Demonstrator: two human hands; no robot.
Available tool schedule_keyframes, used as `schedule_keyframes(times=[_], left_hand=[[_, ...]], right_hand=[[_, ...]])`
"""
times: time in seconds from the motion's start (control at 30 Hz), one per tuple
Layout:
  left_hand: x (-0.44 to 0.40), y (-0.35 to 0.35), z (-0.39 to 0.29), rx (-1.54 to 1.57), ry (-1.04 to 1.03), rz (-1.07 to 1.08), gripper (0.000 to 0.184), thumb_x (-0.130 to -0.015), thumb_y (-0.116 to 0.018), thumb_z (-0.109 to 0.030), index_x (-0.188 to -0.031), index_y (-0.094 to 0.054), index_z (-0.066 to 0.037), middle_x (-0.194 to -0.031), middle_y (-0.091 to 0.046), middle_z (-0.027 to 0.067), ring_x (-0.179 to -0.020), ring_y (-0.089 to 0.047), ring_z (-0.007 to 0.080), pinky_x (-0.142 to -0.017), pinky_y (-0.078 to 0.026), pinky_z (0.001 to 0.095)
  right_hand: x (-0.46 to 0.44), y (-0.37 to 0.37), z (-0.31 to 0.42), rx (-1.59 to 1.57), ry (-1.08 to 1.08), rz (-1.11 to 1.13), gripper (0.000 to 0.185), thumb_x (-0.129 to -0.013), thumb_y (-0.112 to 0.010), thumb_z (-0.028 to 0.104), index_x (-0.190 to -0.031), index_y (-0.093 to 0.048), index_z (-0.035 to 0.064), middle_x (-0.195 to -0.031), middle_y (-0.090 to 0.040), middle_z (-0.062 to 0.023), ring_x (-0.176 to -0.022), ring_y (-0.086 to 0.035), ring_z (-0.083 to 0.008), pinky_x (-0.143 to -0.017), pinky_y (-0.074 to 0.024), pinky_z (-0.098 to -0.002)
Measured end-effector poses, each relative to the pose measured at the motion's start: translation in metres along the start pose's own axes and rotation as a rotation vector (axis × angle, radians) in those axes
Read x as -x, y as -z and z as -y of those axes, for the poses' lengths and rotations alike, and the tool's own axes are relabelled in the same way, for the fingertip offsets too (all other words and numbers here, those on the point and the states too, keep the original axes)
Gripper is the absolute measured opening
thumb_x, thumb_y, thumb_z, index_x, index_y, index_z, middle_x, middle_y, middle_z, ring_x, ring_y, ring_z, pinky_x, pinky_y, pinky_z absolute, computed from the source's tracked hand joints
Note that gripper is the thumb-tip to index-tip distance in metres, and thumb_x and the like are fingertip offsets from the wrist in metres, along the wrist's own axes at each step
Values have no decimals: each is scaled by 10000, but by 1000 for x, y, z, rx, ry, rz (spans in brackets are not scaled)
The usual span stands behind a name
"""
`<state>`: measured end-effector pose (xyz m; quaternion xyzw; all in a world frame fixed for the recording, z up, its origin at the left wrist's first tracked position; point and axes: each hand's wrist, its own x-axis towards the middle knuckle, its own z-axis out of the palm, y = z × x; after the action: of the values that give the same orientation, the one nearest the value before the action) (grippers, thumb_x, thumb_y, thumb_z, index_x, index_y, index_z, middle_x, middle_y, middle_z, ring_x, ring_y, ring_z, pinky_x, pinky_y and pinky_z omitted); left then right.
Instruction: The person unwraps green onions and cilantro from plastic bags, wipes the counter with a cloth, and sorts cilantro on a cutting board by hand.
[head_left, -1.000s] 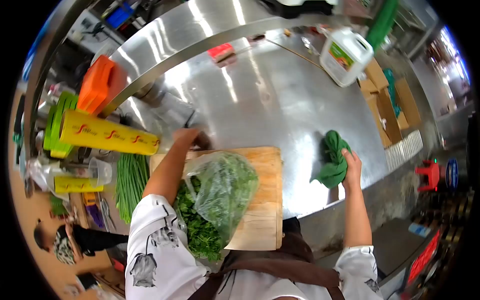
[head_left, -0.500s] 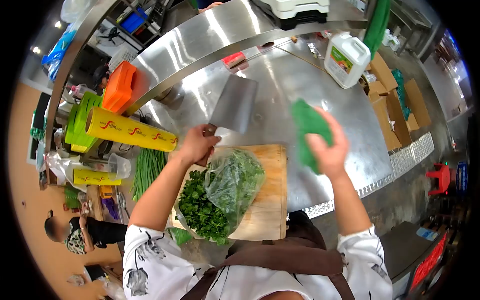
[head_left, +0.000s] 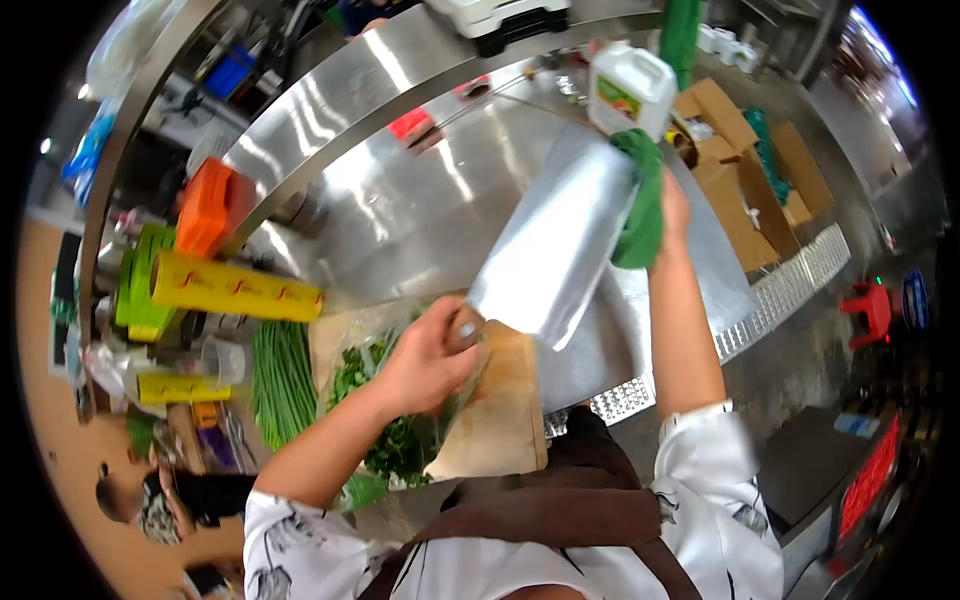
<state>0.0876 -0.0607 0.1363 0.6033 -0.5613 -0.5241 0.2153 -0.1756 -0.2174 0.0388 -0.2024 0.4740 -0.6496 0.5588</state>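
My left hand (head_left: 435, 360): clamped on the cleaver (head_left: 555, 245) by its handle, mostly hidden in my grip. Blade raised above the counter (head_left: 420, 240), angled far right. My right hand (head_left: 674, 222): closed on a green cloth (head_left: 640, 205) at the blade's far-right end; cloth hides the fingertips. Leafy herbs (head_left: 395, 450) on the cutting board (head_left: 505, 410), partly covered by my left hand; their plastic bag (head_left: 455, 405) hard to make out.
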Motion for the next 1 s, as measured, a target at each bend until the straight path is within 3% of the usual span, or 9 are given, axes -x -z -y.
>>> schedule_keyframes(times=[0.07, 0.17, 0.3, 0.37, 0.43, 0.53, 0.57, 0.77, 1.0], left_hand=[[-8, -8, -7, 105, 104, -17, 382, -809, -587, -31, -1152, -421, -19, -763, -517, 37, -511, -481, 83, -448, -399, 240], [-17, 3, -3, 286, 29, -90, 369, -809, -593, -41, -1134, -420, -19, -738, -508, 33, -479, -463, 84, -415, -373, 231], [14, 54, 2, 305, 42, -315, 381, -809, -612, -73, -1120, -406, 0, -631, -486, 19, -441, -456, 91, -369, -344, 233], [38, 72, 9, 240, 92, -461, 363, -797, -607, -41, -1116, -440, 9, -652, -488, 20, -444, -456, 95, -383, -351, 230], [59, 84, 17, 326, 123, -561, 333, -802, -567, -5, -1114, -452, 9, -722, -503, 35, -434, -458, 101, -377, -356, 228], [82, 98, 36, 268, 169, -674, 307, -778, -561, 9, -1067, -457, 5, -692, -486, 32, -414, -437, 87, -356, -362, 221], [83, 96, 32, 263, 168, -702, 288, -773, -560, 11, -1040, -452, 11, -649, -470, 25, -403, -424, 86, -354, -356, 215], [95, 121, 52, 150, 236, -613, 225, -799, -558, -36, -998, -454, -13, -623, -451, -2, -382, -393, 70, -354, -338, 197], [47, 156, 99, 138, 197, -415, 189, -829, -554, -119, -968, -472, -21, -570, -372, -30, -418, -379, 58, -372, -294, 192]], right_hand=[[39, -8, -6, -3, -176, -8, 429, -890, -533, 327, -1087, -569, -52, -990, -591, -70, -866, -547, -166, -751, -450, -273], [37, 22, -49, 151, -11, 299, 427, -888, -542, 274, -1201, -517, -15, -1074, -586, -99, -958, -550, -174, -804, -444, -267], [28, -1, -42, 8, -53, 202, 454, -874, -553, 241, -1263, -465, 26, -1149, -556, -112, -1019, -536, -186, -866, -428, -287], [22, -38, -62, 182, 127, 246, 513, -845, -576, 218, -1304, -417, 51, -1250, -493, -133, -1075, -512, -216, -922, -406, -321], [25, -88, -106, 766, 487, 387, 552, -804, -601, 212, -1307, -416, 79, -1292, -452, -177, -1125, -494, -303, -935, -399, -360], [13, -154, -201, 1136, 538, 1144, 504, -768, -537, 105, -1263, -446, 136, -1241, -469, -135, -1168, -431, -322, -933, -382, -405], [23, -148, -226, 1479, 952, 1194, 511, -779, -521, 108, -1280, -433, 157, -1331, -396, -99, -1237, -355, -291, -984, -326, -434], [-29, -113, -227, 1455, 826, 702, 523, -784, -502, 146, -1300, -419, 156, -1361, -365, -139, -1268, -318, -311, -1048, -241, -447], [-14, 121, -90, 1691, 748, -178, 536, -688, -519, 106, -1223, -496, 76, -1240, -448, -237, -1144, -422, -385, -961, -317, -493]])
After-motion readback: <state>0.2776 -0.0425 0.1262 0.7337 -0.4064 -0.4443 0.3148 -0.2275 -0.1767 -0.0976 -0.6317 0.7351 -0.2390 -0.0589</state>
